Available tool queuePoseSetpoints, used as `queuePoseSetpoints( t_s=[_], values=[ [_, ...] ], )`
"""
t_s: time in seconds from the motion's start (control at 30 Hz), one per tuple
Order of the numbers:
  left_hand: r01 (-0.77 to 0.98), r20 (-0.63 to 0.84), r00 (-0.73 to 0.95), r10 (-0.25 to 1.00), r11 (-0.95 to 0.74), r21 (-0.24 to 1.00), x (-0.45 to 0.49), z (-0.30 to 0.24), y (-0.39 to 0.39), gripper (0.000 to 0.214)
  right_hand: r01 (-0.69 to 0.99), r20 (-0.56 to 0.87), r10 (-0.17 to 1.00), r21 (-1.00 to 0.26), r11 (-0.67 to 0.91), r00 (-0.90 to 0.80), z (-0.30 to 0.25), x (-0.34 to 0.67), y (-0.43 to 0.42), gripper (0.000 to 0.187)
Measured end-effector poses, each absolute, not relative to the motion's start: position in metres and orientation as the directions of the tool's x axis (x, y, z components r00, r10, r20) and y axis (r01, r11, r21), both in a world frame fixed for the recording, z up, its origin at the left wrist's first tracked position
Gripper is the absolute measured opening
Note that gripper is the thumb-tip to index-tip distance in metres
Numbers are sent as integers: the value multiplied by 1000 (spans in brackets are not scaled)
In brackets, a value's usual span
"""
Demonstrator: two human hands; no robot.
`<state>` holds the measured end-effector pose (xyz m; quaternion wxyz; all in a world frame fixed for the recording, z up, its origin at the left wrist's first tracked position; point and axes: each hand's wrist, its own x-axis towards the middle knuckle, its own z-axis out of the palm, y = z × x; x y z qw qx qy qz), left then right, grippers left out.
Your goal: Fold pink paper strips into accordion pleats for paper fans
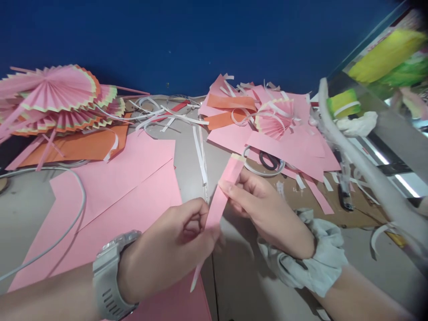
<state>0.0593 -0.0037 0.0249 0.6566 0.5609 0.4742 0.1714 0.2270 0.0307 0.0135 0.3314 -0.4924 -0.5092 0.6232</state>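
Observation:
A folded pink paper strip (224,187) stands slanted between both hands above the grey table (187,151). My left hand (167,252), with a grey watch (107,272) on its wrist, is closed around the strip's lower part. My right hand (267,214) pinches the strip higher up, thumb and fingers pressed on it. A grey cloth-like cuff (317,258) bunches at the right wrist. Large pink paper sheets (123,196) lie flat under and left of the left hand.
Finished pink pleated paper fans (56,100) are stacked at the far left on orange paper (76,145). A heap of pink and orange paper (267,120) with white strips lies at the back right, scissors (269,159) partly under it. A grey cable (72,214) curves across the left.

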Motion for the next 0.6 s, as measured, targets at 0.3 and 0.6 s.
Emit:
queuePoseSetpoints(
  t_s=[0.3, 0.6],
  values=[
    [350, -572, 429, 699, 455, 819, 52, 14, -8, 21, 35, -221, 939, -975, -220, -264, 13, 224, 27, 21],
    [87, -558, 575, 599, 633, 769, 55, 17, 6, 17, 11, -226, 946, -973, -230, -232, 11, 225, 26, 25]
  ],
)
